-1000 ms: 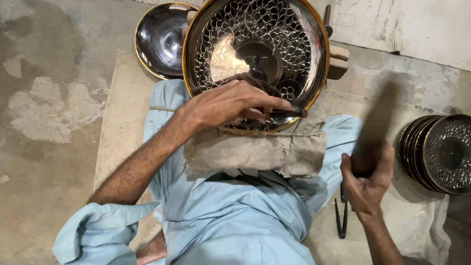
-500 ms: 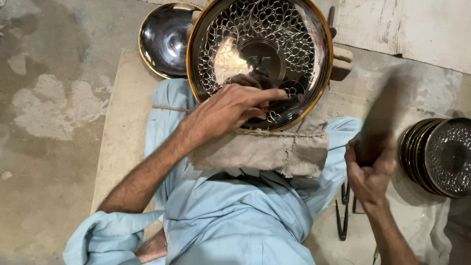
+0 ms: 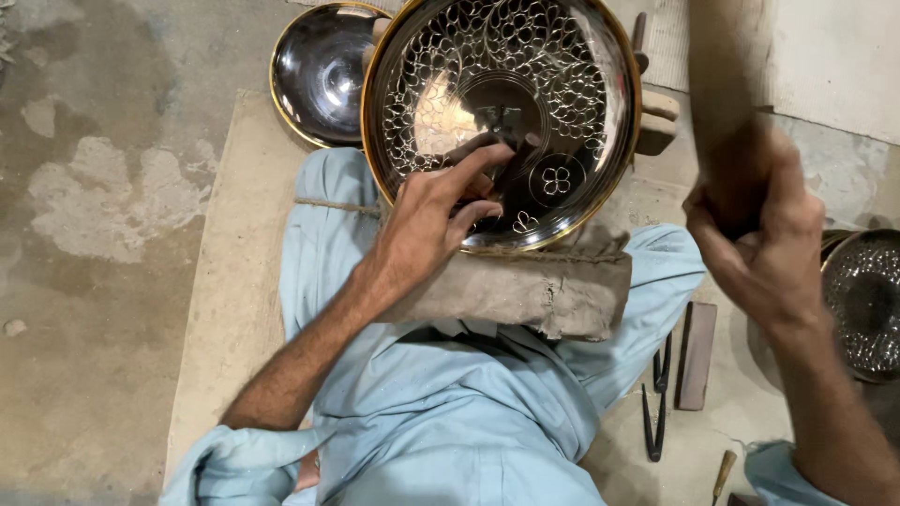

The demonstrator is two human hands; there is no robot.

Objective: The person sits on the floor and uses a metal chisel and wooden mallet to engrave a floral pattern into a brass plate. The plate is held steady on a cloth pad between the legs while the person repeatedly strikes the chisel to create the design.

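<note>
Brass-rimmed, silvery engraved dish (image 3: pixel 502 117) propped on a grey padded cloth block (image 3: pixel 525 286) across the lap, tilted so its patterned hollow faces up toward the head camera. Left hand (image 3: pixel 431 220) laid on the lower part of the dish, fingers (image 3: pixel 483 159) stretched over the engraved floral work, thumb and forefinger pinched together near a small four-petalled motif, possibly around a thin tool (too small to tell for certain). Right hand (image 3: pixel 755 220) raised well off to the right, clenched around a dark wooden handle (image 3: pixel 722 103) running almost straight up out of the picture, blurred, its head out of view. Dish directly ahead of the body and up from the lap; left hand touching it, right hand well apart, so the left clearly nearer. Round in shape, hence no true long axis, only the slant from the near rim on the cloth to the far rim. Second plain bowl (image 3: pixel 319 70) just behind and left of the dish, on the concrete floor. Stack of similar patterned dishes (image 3: pixel 862 300) at the right edge. Dark metal tongs (image 3: pixel 656 398) and flat wooden block (image 3: pixel 696 356) beside the right thigh on the mat (image 3: pixel 234 281).
</note>
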